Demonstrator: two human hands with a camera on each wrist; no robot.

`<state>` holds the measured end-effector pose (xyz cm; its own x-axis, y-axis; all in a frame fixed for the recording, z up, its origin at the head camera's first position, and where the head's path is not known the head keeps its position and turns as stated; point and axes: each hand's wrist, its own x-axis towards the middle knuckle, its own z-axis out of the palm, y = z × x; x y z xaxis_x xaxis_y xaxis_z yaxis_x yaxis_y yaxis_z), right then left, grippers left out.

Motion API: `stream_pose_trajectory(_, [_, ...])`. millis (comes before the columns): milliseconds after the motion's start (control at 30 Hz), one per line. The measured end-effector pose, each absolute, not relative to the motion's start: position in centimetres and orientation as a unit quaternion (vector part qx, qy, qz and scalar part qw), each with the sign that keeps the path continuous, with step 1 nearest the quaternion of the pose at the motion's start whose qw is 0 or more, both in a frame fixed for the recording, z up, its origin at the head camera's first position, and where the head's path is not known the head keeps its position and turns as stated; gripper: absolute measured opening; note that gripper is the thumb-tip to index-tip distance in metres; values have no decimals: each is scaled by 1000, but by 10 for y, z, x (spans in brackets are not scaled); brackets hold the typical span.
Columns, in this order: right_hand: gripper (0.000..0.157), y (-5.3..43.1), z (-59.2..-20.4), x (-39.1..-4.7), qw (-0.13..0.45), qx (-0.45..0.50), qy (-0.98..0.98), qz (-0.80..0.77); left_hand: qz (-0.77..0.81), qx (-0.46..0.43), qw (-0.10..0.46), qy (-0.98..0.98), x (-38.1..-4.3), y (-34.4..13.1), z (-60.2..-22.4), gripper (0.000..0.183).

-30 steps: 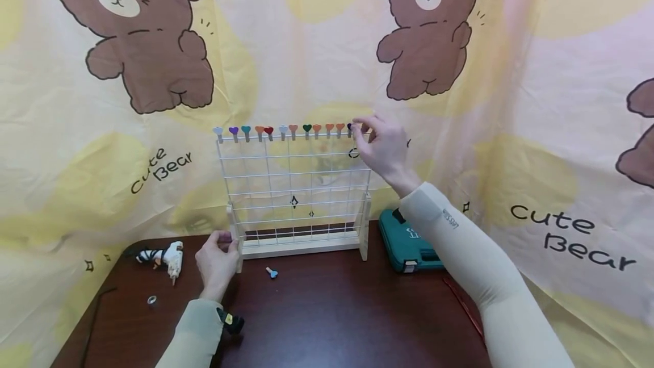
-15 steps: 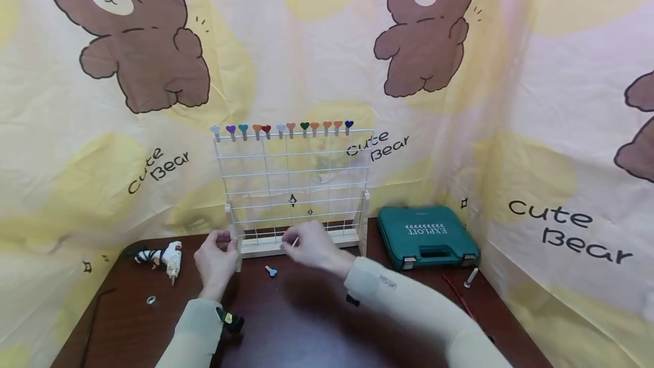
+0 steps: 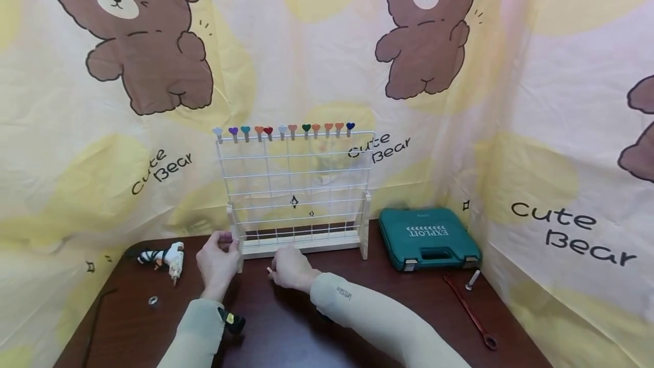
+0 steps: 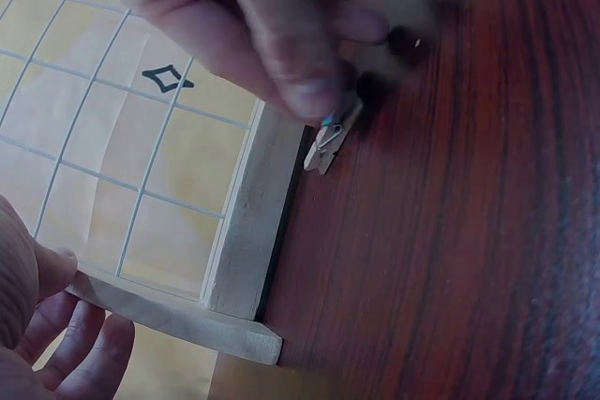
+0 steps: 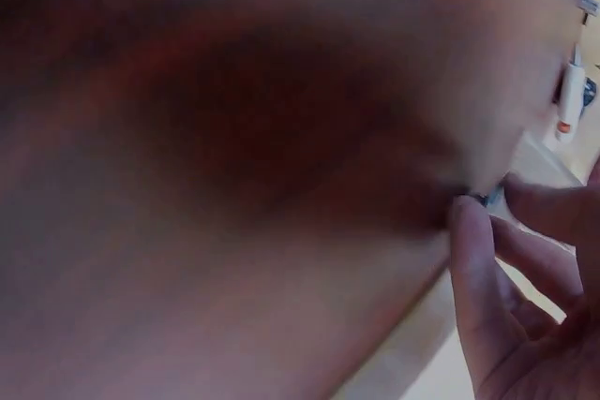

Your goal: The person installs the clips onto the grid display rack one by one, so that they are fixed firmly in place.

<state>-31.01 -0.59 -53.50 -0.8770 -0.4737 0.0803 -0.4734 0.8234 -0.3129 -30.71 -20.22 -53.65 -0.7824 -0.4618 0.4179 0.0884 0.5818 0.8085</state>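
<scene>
A white wire grid rack stands upright in a wooden stand [image 3: 327, 242]. My left hand [image 3: 217, 263] holds the stand's left side post; in the left wrist view its thumb and fingers lie on either side of that wooden post [image 4: 178, 316]. My right hand [image 3: 292, 268] is low in front of the base, pinching a small wooden clothespin [image 4: 330, 145] by its blue end, just above or on the table. Most of the clothespin's head is hidden by the fingers. Along the grid's top wire sits a row of heart clothespins, ending with a dark blue one [image 3: 350, 126].
A green tool case [image 3: 429, 237] lies to the right, near a red wrench [image 3: 470, 311] and a bolt [image 3: 473, 280]. On the left are a white glue gun [image 3: 174, 260], a metal nut [image 3: 152, 300] and a thin dark rod [image 3: 94, 322]. A bear-print curtain hangs behind.
My right hand has let go of the dark blue clothespin on the top wire, come down and left, and taken hold of the blue clothespin on the table. My left hand stays put.
</scene>
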Motion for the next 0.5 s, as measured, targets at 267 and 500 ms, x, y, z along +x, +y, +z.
stream_pose_trajectory(267, [12,-4,-538,-306,19,-242,954,-173,-447,111,312,-831,-306,-204,-537,14])
stream_pose_trajectory(500, [10,41,-504,-304,-7,-280,919,-276,-445,112,306,-834,-306,-202,-535,15])
